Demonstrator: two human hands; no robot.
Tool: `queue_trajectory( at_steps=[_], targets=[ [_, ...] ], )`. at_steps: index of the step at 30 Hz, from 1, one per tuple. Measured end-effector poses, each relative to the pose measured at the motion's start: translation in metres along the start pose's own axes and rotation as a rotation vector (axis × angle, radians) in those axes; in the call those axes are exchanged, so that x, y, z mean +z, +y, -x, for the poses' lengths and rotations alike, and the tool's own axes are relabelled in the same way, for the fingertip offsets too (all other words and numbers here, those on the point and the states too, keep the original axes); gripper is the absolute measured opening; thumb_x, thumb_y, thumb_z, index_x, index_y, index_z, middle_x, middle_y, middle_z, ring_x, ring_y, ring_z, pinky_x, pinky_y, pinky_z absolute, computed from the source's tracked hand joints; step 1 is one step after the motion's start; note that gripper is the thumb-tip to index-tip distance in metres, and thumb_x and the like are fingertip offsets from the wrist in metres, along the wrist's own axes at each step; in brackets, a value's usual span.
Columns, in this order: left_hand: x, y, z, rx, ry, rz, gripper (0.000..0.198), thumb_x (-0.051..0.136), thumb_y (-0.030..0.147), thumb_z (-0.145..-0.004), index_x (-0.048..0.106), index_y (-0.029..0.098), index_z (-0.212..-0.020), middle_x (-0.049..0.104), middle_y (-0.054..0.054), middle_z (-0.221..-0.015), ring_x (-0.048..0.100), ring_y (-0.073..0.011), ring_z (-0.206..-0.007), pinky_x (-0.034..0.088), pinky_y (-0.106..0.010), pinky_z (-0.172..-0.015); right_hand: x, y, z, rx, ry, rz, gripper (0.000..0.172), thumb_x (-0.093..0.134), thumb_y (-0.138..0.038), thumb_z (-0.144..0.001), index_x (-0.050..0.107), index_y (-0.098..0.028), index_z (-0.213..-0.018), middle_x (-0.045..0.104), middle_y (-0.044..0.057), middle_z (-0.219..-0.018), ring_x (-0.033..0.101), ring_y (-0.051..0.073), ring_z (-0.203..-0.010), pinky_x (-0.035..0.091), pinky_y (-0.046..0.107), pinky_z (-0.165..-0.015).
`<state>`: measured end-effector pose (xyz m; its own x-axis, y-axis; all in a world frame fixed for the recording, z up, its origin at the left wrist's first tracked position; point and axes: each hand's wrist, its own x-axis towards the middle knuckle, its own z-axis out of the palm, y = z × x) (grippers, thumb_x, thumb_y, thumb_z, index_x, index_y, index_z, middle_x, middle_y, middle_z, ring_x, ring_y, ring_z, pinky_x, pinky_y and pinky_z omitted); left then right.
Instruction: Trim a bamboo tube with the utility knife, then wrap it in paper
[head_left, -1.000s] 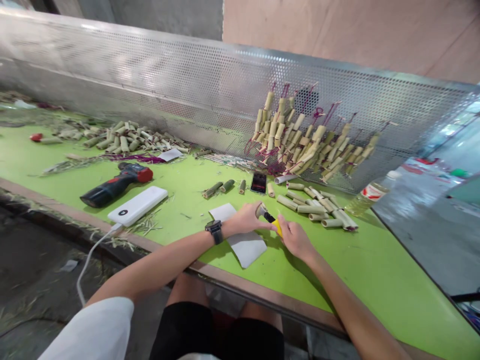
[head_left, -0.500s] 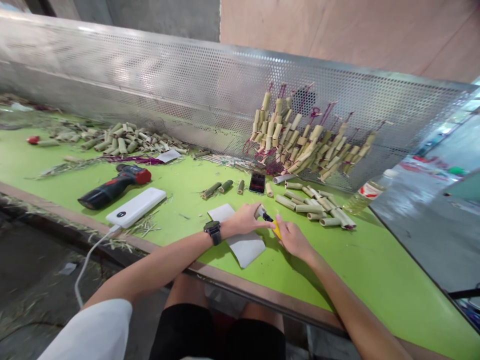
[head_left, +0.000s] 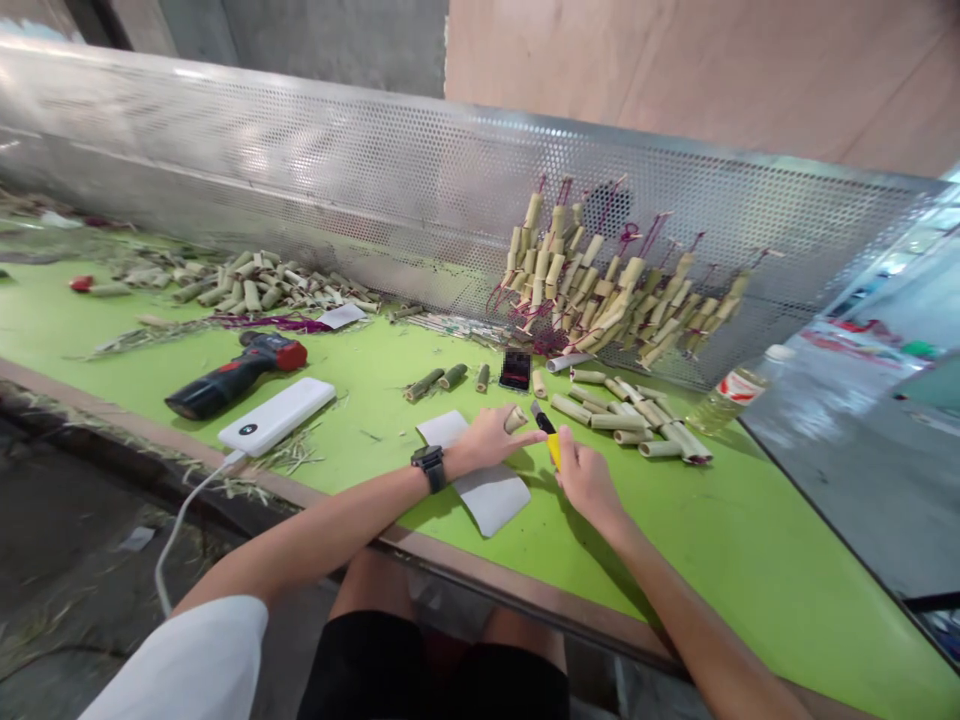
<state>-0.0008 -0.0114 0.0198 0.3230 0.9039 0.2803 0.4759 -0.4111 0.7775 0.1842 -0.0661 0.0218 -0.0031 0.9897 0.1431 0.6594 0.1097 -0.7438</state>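
Observation:
My left hand is closed around a short bamboo piece, whose pale end sticks out past the fingers. Its thumb stretches toward the knife. My right hand grips a yellow and black utility knife, its blade pointing up and left, a small gap away from the bamboo. Under my left wrist lies a sheet of whitish paper. Just beyond the hands are a phone and a few loose bamboo pieces. More cut bamboo tubes lie to the right of the knife.
A cordless drill and a white power bank with a cable are on the left. Behind stands a perforated metal panel, with strung bamboo pieces against it. A bottle stands near the right edge; a bamboo pile lies back left.
The knife blade has come away from the bamboo piece in my left hand, leaving a gap. My left hand still holds the piece in about the same place.

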Motion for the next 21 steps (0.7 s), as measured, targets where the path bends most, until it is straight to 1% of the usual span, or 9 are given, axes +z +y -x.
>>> queue_trajectory(
  at_steps=[2, 7, 11, 15, 18, 21],
  targets=[
    [-0.003, -0.001, 0.0, 0.041, -0.017, 0.051, 0.054, 0.07, 0.07, -0.078, 0.05, 0.02, -0.075, 0.042, 0.006, -0.062, 0.035, -0.0112, -0.058, 0.024, -0.027, -0.053, -0.001, 0.002, -0.001, -0.034, -0.043, 0.0, 0.073, 0.022, -0.081, -0.094, 0.05, -0.023, -0.059, 0.049, 0.001, -0.045, 0.045, 0.014, -0.039, 0.031, 0.027, -0.041],
    [-0.002, -0.004, 0.001, 0.072, -0.065, 0.034, 0.06, 0.077, 0.07, -0.069, 0.044, 0.02, -0.073, 0.036, 0.008, -0.061, 0.029, -0.0098, -0.059, 0.02, -0.027, -0.053, -0.003, 0.009, -0.004, -0.07, -0.126, 0.021, 0.069, 0.026, -0.075, -0.097, 0.042, -0.024, -0.054, 0.042, -0.002, -0.044, 0.039, 0.012, -0.039, 0.026, 0.027, -0.043],
    [0.001, -0.007, 0.0, 0.079, -0.082, 0.021, 0.06, 0.078, 0.07, -0.067, 0.047, 0.02, -0.076, 0.043, 0.007, -0.064, 0.034, -0.0103, -0.06, 0.023, -0.027, -0.053, -0.002, 0.01, -0.004, -0.057, -0.158, 0.032, 0.069, 0.026, -0.074, -0.097, 0.042, -0.023, -0.053, 0.042, -0.002, -0.044, 0.038, 0.012, -0.039, 0.026, 0.027, -0.044],
    [-0.002, -0.006, 0.0, 0.106, -0.111, 0.02, 0.06, 0.077, 0.071, -0.067, 0.049, 0.019, -0.077, 0.047, 0.006, -0.064, 0.036, -0.0107, -0.06, 0.025, -0.027, -0.053, -0.002, 0.013, -0.005, -0.043, -0.191, 0.034, 0.069, 0.024, -0.074, -0.097, 0.042, -0.024, -0.053, 0.04, -0.003, -0.043, 0.037, 0.012, -0.038, 0.024, 0.027, -0.043],
    [-0.003, -0.004, 0.001, 0.11, -0.136, 0.028, 0.06, 0.077, 0.073, -0.067, 0.052, 0.019, -0.081, 0.05, 0.006, -0.065, 0.039, -0.0111, -0.06, 0.026, -0.026, -0.053, -0.001, 0.016, -0.006, -0.052, -0.189, 0.05, 0.069, 0.023, -0.073, -0.098, 0.041, -0.024, -0.053, 0.039, -0.003, -0.042, 0.037, 0.012, -0.038, 0.025, 0.027, -0.043],
    [-0.003, -0.003, 0.0, 0.085, -0.13, -0.001, 0.061, 0.076, 0.074, -0.067, 0.054, 0.019, -0.082, 0.049, 0.006, -0.063, 0.04, -0.0114, -0.059, 0.025, -0.027, -0.052, -0.001, 0.017, -0.006, -0.059, -0.171, 0.06, 0.07, 0.024, -0.073, -0.098, 0.041, -0.023, -0.052, 0.039, -0.003, -0.042, 0.037, 0.012, -0.039, 0.025, 0.026, -0.044]
  ],
)
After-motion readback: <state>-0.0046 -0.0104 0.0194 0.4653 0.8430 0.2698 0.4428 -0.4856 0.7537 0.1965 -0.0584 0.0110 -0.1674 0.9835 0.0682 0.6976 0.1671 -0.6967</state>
